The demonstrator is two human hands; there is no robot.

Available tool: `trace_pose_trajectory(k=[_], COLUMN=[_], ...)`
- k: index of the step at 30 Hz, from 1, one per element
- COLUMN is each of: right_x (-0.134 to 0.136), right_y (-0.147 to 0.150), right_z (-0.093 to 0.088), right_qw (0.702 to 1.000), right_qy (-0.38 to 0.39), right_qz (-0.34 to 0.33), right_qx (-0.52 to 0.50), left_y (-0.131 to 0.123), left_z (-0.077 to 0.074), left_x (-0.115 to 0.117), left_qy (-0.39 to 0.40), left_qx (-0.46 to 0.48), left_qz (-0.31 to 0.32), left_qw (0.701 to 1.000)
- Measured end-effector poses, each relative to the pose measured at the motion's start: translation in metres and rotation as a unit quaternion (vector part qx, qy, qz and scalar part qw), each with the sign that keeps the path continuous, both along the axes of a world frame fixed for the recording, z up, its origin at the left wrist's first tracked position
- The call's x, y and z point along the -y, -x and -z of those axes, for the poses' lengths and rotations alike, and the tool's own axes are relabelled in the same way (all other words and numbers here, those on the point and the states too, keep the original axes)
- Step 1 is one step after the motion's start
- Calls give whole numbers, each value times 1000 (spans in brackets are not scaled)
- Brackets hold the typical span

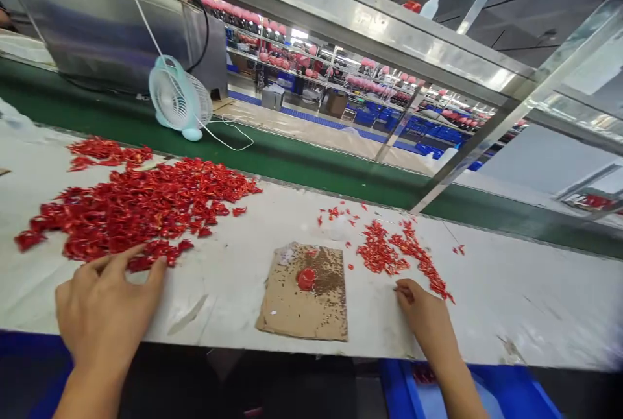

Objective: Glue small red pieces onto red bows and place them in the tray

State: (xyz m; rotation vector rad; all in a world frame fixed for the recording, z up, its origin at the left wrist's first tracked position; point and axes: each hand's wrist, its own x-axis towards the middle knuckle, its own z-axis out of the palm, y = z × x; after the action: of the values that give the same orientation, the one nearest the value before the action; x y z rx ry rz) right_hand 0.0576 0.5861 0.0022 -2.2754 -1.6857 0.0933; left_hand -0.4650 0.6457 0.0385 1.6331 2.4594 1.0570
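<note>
At the near edge of a big heap of glossy red pieces point(131, 205), my left hand point(104, 299) rests palm down. Its thumb and fingers are apart, and the fingertips reach the heap's edge. My right hand point(428, 315) is closed in a pinch just below a smaller pile of thin red pieces point(382, 249). Something tiny and dark shows at its fingertips, too small to name. Between the hands lies a piece of cardboard point(282, 309) speckled with dark spots, with a round red blob point(306, 279) on it.
A white worktable point(224, 302) carries all this. Behind it runs a green belt point(302, 159), where a small light-blue fan point(180, 98) stands with its cable. A metal post point(467, 146) rises at the right. Blue bins point(396, 386) sit below the front edge.
</note>
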Motion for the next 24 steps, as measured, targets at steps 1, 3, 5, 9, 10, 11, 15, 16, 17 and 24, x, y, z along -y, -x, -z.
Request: trace_pose_trajectory(k=[1,3,5,9,10,11,15,16,17,24], right_x=[2,6,8,11,12,12,11,10,10,10], right_y=[3,9,14,15,14,13,8,6,5,26], right_z=[1,3,4,6,5,4,-5,-6,-8,-24], right_qw=[1000,997,994,991,991,990,989,988,988,999], right_qy=[3,-2,-22,-37,-30,-18,55,66,70,-3], right_qz=[5,14,15,-7,-14,-20,-12,-7,-6,-39], right_qx=[25,76,110,130,133,136,138,138,139,21], left_y=[1,0,-1,1,2,4,11,13,15,26], left_z=[0,3,6,8,8,7,1,-1,-2,9], left_x=[2,4,4,-3,-5,-6,-11,-12,-13,-19], left_qy=[1,3,11,59,70,77,104,111,118,144], left_qx=[-35,-72,-78,-66,-59,-52,-26,-23,-22,-26], left_qz=[-8,20,67,141,150,153,170,178,185,209], left_qw=[999,997,995,986,984,984,980,978,975,967])
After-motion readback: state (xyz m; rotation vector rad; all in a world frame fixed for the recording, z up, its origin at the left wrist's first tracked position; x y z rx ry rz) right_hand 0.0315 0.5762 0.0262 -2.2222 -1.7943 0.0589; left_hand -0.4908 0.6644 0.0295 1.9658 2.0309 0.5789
